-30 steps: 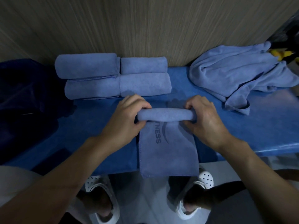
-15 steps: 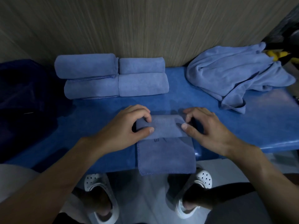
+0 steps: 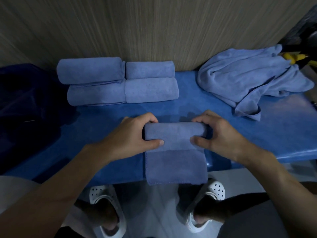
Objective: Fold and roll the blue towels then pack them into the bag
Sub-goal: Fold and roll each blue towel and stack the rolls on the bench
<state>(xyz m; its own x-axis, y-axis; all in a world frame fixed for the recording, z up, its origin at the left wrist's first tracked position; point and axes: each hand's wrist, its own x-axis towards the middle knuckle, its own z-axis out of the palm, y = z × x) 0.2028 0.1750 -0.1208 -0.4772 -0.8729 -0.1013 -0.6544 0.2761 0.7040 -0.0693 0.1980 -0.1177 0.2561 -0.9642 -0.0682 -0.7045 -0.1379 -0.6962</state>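
Observation:
A blue towel (image 3: 175, 134) lies half rolled at the front of the blue table (image 3: 257, 131). Its loose tail hangs over the table's near edge. My left hand (image 3: 132, 136) grips the roll's left end, thumb on top of the fabric. My right hand (image 3: 217, 134) grips the right end the same way. Several finished towel rolls (image 3: 120, 81) lie in two rows against the wall at the back left. A heap of unfolded blue towels (image 3: 248, 78) sits at the back right. A dark blue bag (image 3: 25, 109) lies at the left, dim and hard to make out.
A wood-grain wall (image 3: 154, 31) stands right behind the table. A yellow and black object (image 3: 295, 57) pokes out behind the towel heap at the far right. My feet in white perforated clogs (image 3: 205, 203) stand on the pale floor below the table edge.
The roll has grown thicker and come nearer to me, covering the printed logo. Both hands regripped its ends, and the hanging tail is shorter.

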